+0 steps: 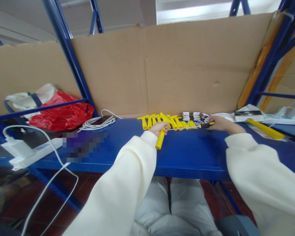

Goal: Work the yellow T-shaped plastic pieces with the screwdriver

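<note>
My left hand [159, 128] is closed around a yellow plastic handle-like piece [159, 142], whose tube end sticks out below my fist. My right hand [217, 124] grips the black and yellow handle of a screwdriver [207, 125]. Its thin metal shaft runs leftward to the yellow piece at my left hand; the exact contact of the tip is too small to make out. Just behind my left hand, several similar yellow pieces [149, 122] lie in a row. Smaller yellow parts [192, 124] sit nearer my right hand, in front of a stack of white-and-black pieces [191, 116].
The blue tabletop [186, 154] has a cardboard wall [186, 65] behind it. On the left are a red plastic bag [64, 111], a coiled white cable [98, 123] and a power strip [39, 154]. A long yellow piece [265, 129] and a small box [248, 114] lie right.
</note>
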Motion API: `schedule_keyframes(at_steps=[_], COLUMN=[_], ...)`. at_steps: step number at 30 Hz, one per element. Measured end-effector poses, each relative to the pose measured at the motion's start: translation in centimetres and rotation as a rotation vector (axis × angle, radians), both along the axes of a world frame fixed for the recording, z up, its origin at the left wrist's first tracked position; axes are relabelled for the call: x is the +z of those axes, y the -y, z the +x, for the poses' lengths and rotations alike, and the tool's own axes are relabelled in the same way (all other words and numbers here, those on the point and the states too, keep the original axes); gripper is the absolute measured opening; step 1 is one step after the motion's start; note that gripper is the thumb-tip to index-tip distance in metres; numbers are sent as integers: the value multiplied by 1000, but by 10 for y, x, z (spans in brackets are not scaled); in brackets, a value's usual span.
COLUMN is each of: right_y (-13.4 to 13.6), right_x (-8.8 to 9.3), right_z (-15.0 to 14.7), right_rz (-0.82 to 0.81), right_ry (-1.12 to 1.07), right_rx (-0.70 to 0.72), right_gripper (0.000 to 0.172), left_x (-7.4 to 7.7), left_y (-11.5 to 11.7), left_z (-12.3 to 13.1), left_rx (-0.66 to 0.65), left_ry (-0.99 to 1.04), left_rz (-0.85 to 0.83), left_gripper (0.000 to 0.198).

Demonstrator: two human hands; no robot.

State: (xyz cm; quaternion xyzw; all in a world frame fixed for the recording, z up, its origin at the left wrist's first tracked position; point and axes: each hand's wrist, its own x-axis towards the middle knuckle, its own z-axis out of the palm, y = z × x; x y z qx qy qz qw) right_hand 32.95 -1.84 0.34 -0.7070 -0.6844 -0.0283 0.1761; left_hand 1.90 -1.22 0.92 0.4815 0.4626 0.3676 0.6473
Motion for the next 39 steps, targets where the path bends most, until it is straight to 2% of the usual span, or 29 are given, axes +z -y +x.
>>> schedule_keyframes(at_steps=[3, 7, 12, 14, 17, 19, 21, 24, 31, 36, 39], right_y=[-1, 3, 14, 19, 26, 29, 31, 32, 36, 34, 22], right_x=[5, 12, 20, 24, 31, 36, 41, 45, 49, 48, 40], right_z=[3, -2, -17, -25, -37, -44, -49, -53, -55, -49, -34], right_rz=[41, 220, 295, 306, 381, 461, 553, 670, 695, 816, 853], right_ry=[-170, -330, -675, -855, -1177, -1403, -1546, -1613, -1650, -1719, -1769], right_rx=[31, 119, 45, 26, 74, 105, 77, -35, -189, -199, -102], right_gripper=[22, 26, 45, 42, 27, 30, 31, 28, 25, 21, 20], left_x=[-1, -1, 2, 3, 3, 2, 2, 1, 2, 1, -1], left_y=[-1, -1, 2, 3, 3, 3, 2, 1, 1, -1, -3], left_z=[0, 0, 1, 1, 1, 1, 0, 0, 0, -1, -1], left_rx=[8, 19, 10, 12, 19, 16, 9, 7, 6, 25, 23], left_ry=[13, 36, 28, 22, 27, 31, 35, 39, 35, 19, 0], left_rz=[3, 2, 14, 14, 16, 17, 15, -1, -8, -30, -42], left_gripper=[26, 26, 28, 28, 27, 26, 26, 26, 26, 25, 24])
